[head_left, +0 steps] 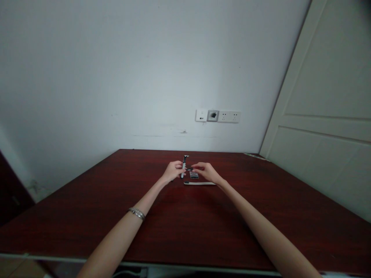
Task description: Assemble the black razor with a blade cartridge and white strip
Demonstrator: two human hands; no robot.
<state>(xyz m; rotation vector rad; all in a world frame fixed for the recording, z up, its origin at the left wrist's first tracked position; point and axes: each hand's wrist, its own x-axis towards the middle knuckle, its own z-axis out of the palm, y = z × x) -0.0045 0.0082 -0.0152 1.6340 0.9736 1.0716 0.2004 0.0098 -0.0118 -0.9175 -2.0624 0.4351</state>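
Observation:
Upright in my left hand (174, 170) is a razor (183, 168) with a white and black handle and a T-shaped head at the top. The fingers are closed around its handle. My right hand (205, 171) pinches a small dark piece (189, 169), too small to name, close beside the handle. Just below the fingers, a small clear and dark case (194, 175) lies on the table. Nearer to me rests a long, thin whitish strip (199, 183) with a dark left end; my right wrist hides or borders its right end.
The dark red wooden table (179, 224) reaches back to a white wall. Sockets and switches (218, 116) are set in the wall above it. A pale panelled door (327, 116) stands along the right side. A small dark bit (172, 180) lies by my left wrist.

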